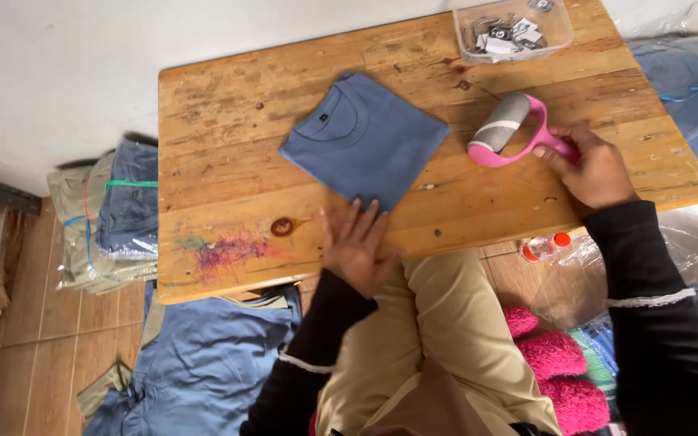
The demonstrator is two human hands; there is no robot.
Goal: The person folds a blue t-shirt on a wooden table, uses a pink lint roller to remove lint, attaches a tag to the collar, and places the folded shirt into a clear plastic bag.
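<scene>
Worn wooden table [228, 121], scratched, pink-purple scribble [224, 249] near front left edge. Folded blue shirt [365, 137] lies at centre. Pink lint roller [509, 129] rests just right of shirt. Clear plastic box [513, 31] of small tags at far right corner. Left hand [355, 246] flat on front edge.

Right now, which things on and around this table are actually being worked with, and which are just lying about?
In use:
folded blue shirt
pink lint roller
left hand
right hand

Lying about:
clear plastic tub of small bits
bundled shirts
loose blue garment
pink fluffy slippers
</scene>
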